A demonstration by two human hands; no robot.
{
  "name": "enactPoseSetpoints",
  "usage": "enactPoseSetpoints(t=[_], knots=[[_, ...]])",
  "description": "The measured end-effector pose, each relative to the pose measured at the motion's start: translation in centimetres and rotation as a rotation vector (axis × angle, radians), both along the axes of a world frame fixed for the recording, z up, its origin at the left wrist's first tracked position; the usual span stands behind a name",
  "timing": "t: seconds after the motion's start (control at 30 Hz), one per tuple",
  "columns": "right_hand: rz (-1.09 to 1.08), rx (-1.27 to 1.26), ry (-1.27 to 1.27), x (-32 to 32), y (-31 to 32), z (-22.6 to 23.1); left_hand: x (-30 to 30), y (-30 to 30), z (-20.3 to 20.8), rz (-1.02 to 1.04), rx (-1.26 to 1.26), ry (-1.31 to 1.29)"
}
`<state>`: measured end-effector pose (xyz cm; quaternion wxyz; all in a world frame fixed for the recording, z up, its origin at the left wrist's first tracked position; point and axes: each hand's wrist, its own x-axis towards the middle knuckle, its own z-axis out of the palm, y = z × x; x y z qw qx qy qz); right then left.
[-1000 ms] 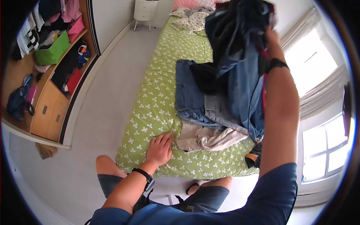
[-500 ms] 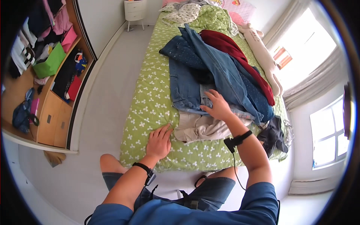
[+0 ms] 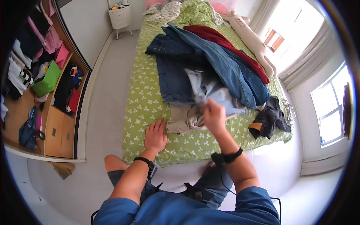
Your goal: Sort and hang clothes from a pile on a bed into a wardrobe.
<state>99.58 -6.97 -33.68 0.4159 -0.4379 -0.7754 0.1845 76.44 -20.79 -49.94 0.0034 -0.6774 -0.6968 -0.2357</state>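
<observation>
My left hand (image 3: 155, 135) lies flat on the green clover-patterned bedcover, fingers stretched out, just left of a pair of beige trousers (image 3: 183, 126). My right hand (image 3: 215, 117) is closed at the near edge of the pile, its fingertips blurred, and appears to grip light-blue jeans (image 3: 217, 94). These jeans lie rumpled above the beige trousers. Dark-blue jeans (image 3: 174, 84) sit to their left. Long blue denim (image 3: 213, 56) with speckled parts covers the far side of the pile, beside a dark-red garment (image 3: 234, 48).
A dark garment (image 3: 270, 119) lies at the bed's near right corner. Along the right side rests a long cream plush toy (image 3: 249, 41). An open wardrobe (image 3: 56, 131) with clothes and a green box (image 3: 47, 82) stands left, a white nightstand (image 3: 120, 18) at the back.
My right hand has drawn back toward me and closed. More of the light-blue jeans now shows in the pile. My left hand stays on the bedcover; the whole view has shifted slightly.
</observation>
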Motion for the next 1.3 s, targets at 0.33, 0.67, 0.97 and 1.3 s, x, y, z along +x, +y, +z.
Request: enactPoseSetpoints(t=[0.33, 0.67, 0.97, 1.3], knots=[[0.956, -0.097, 0.17, 0.1, -20.0, 2.0, 2.3, -3.9, 3.4, -0.024, -0.284, -0.144], [0.333, -0.45, 0.297, 3.6, -18.5, 2.8, 1.7, -4.7, 13.0, -0.21, -0.458, -1.168], [-0.007, -0.725, 1.326, 7.5, -9.7, 5.6, -2.7, -6.0, 20.1, -0.406, -0.449, -2.19], [0.475, -0.478, 0.796, 3.2, -13.2, 6.5, 5.0, -3.0, 19.3, 0.179, -0.179, -1.426]])
